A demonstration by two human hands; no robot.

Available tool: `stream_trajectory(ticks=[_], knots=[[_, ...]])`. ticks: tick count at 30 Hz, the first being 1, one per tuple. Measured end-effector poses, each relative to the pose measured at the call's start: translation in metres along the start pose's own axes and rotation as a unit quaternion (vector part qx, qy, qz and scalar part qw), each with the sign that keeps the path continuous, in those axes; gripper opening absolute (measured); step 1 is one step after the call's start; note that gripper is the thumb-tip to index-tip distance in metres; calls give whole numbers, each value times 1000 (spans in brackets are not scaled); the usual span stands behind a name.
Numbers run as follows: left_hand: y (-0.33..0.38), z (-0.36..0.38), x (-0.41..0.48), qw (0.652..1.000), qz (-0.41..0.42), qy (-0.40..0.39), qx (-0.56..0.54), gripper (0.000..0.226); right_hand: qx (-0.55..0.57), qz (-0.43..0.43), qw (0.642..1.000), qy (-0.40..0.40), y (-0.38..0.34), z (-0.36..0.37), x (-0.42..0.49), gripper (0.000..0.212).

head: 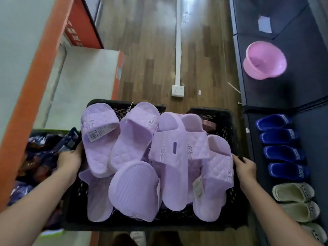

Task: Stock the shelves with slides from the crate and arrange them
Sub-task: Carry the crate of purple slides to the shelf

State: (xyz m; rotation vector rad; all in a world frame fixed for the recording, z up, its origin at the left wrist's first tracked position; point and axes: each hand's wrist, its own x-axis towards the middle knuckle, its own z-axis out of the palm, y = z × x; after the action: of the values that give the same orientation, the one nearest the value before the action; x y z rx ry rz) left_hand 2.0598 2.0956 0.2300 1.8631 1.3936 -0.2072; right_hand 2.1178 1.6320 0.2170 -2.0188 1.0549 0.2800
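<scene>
**Aisle, wood floor: crate of slides in both hands, none shelved**

Wood floor (150,50) runs up mid-frame, with an orange-edged shelf (85,82) at left and a dark shelf (301,103) at right. Lower centre is the crate (142,225), heaped with lilac slides (166,157); every lilac one in view is in it. The left hand (70,159) grips the crate's left rim and the right hand (245,167) grips the right rim. Fingers are curled over the edges and hold nothing else.

Handling, as a judgement:
- The slides look like light moulded foam, bendy and not fragile.
- Quilted straps should give grip, but the smooth soles may slip.
- The heap is loose and rides above the rim, so tipping the crate could shed the top ones.
- Best hold is to hook under a strap or pinch a pair at the heels.
- Tags and stray threads could snag the mesh.

Hidden or unclear:
- The crate's bottom and lower layers are covered, so the count is unknown.
- Whether the pairs are tied together can't be told.
- The left fingertips are behind the slides.
- The tag print is unreadable.
- Whether the crate rests on anything can't be told.
- At right, the dark shelf already carries blue slides (282,146) and beige slides (294,201). More are cut off at lower right.
</scene>
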Motion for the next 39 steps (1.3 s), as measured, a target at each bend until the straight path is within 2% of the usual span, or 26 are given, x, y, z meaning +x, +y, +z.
stream_trajectory(ticks=[6,10,16,24,28,31,36,39], knots=[[110,68,84,1000,1,-13,17,66,-9,-11,1000,-2,-80,58,98,34],[117,80,91,999,-30,-33,7,60,4,-17,1000,-10,-86,65,109,30],[158,154,195,998,-36,-49,8,56,6,-14,1000,-6,-117,147,193,30],[174,209,272,998,-21,-50,21,58,-9,-37,999,-3,-135,218,255,37],[179,222,284,998,-23,-47,34,64,-35,-34,999,-10,-137,241,276,28],[176,229,298,998,-15,-53,26,58,-43,-36,998,-29,-130,263,283,28],[170,238,313,999,-2,-18,36,39,-41,-66,997,3,-118,286,294,19],[169,238,312,999,-5,-32,31,42,-48,-64,997,11,-115,286,294,20]])
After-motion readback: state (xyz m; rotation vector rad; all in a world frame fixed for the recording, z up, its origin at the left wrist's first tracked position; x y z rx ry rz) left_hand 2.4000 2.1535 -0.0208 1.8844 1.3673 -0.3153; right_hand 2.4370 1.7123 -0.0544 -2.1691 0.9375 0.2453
